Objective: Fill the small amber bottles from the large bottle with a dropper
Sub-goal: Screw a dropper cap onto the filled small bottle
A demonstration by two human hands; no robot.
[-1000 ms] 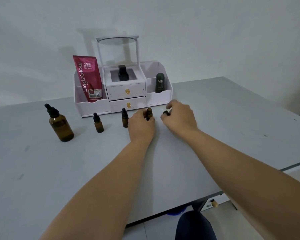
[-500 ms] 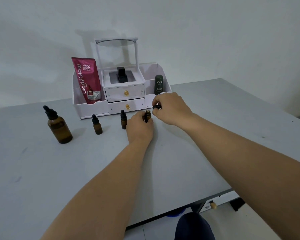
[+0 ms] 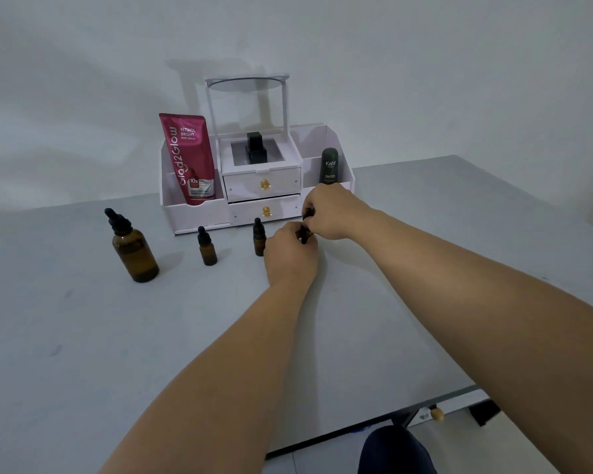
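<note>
Small amber bottles stand in a row on our grey table [image 3: 185, 336], in front of the white organizer [image 3: 172, 189]. The left small bottle [image 3: 208, 249] and the middle small bottle [image 3: 259, 238] are upright with their black dropper caps on, and the middle one is just beside our left hand [image 3: 290, 256]. That hand's fingers curl round the third small bottle [image 3: 306, 235], so only a sliver of it shows. We cannot tell whether its base touches the table. Our right hand [image 3: 332, 212] sits just above and pinches the black dropper cap [image 3: 307, 213] at the bottle's neck between thumb and fingertips. We cannot tell whether the cap is seated or free. The large amber bottle [image 3: 134, 251] stands upright well to the left, capped, apart from both hands. In the organizer, a red tube [image 3: 189, 159] leans in the left compartment, a black bottle [image 3: 256, 148] sits on top in the middle, and a dark green bottle [image 3: 330, 164] stands at the right, just behind our right hand.
</note>
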